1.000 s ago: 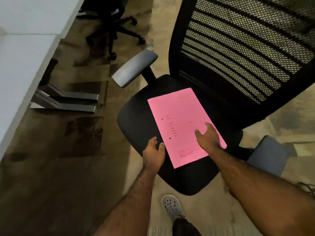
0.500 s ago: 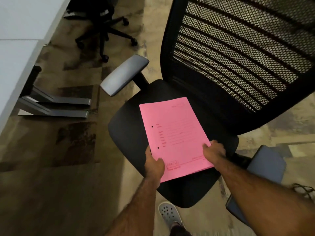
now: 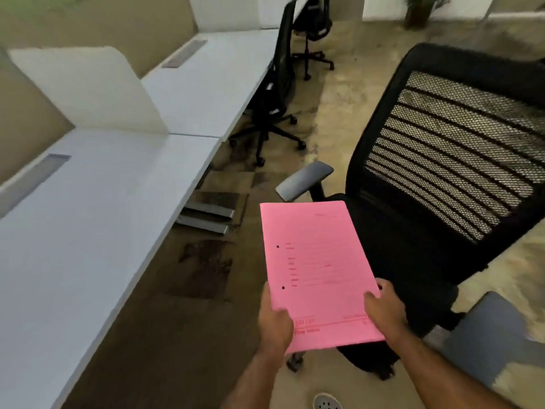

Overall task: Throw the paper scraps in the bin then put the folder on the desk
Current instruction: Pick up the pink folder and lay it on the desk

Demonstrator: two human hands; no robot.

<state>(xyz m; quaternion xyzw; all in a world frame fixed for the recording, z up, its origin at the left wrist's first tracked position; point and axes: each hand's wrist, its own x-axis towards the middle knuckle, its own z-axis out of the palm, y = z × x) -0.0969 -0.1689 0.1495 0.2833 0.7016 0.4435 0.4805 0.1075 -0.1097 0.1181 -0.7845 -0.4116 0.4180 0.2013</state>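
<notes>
The pink folder (image 3: pixel 317 270) has been lifted off the chair seat (image 3: pixel 413 261), pinched at its near corners by left hand (image 3: pixel 275 323) and right hand (image 3: pixel 383 311). Looks like the put-down step is underway, so it just needs to be swung left and laid flat on the white table (image 3: pixel 97 202).

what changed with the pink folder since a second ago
Both hands, left and right, took hold of the folder by its near corners and lifted it off the chair, toward the desk. The chair stays in place.
</notes>
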